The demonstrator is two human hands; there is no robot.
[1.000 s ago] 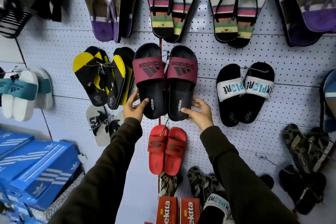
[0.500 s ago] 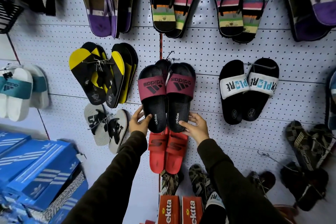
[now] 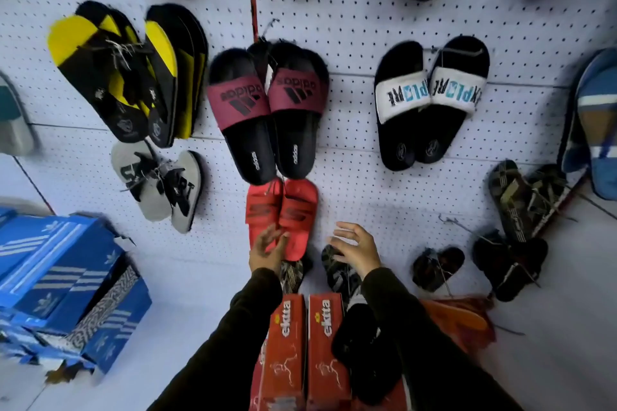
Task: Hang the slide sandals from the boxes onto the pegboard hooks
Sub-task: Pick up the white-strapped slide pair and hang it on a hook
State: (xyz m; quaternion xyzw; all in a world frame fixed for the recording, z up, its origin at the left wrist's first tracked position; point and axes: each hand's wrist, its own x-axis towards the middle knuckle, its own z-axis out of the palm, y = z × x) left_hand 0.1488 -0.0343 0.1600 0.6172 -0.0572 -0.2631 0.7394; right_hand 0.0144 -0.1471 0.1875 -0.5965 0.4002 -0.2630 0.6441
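Note:
A pair of black slide sandals with maroon adidas straps [image 3: 267,110] hangs heels down from a hook on the white pegboard [image 3: 350,43], at the middle. Neither hand touches it. My left hand [image 3: 267,248] is open, fingers spread, in front of the lower end of a red pair [image 3: 283,217] that hangs just below. My right hand [image 3: 355,247] is open too, held in front of a dark patterned pair [image 3: 337,272] low on the board. Both hands hold nothing. Two red "ekita" boxes [image 3: 307,344] stand below my wrists.
Many other pairs hang around: yellow and black flip-flops [image 3: 117,77] at left, a grey pair [image 3: 160,187] under them, black slides with white straps [image 3: 430,100] at right, camouflage pairs [image 3: 521,197] at lower right. Blue adidas boxes [image 3: 66,284] are stacked at lower left.
Both hands have let go of the maroon-strapped slides and dropped down to the red pair's level. The slides now hang on their own. The view has tilted downward.

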